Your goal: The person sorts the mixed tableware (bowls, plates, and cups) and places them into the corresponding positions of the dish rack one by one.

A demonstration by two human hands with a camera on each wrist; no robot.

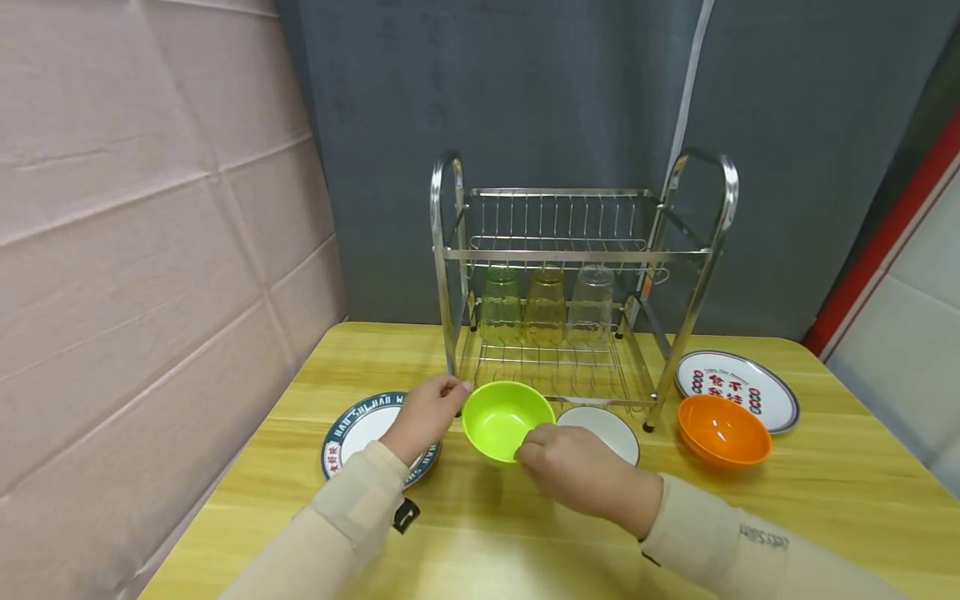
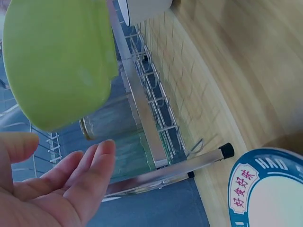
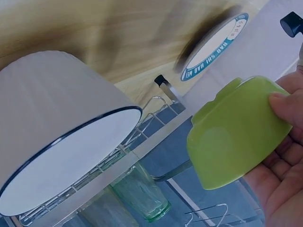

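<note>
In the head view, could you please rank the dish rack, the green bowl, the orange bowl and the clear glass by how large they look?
1. Dish rack, plainly the largest.
2. Green bowl and orange bowl: they look alike, so I would not rank them.
3. Clear glass, though it stands farther from the camera.

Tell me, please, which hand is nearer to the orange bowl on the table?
Right. The right hand pinches the green bowl's near rim, with the orange bowl off to its right; the left hand lies beyond the green bowl, over the blue-rimmed plate.
</note>
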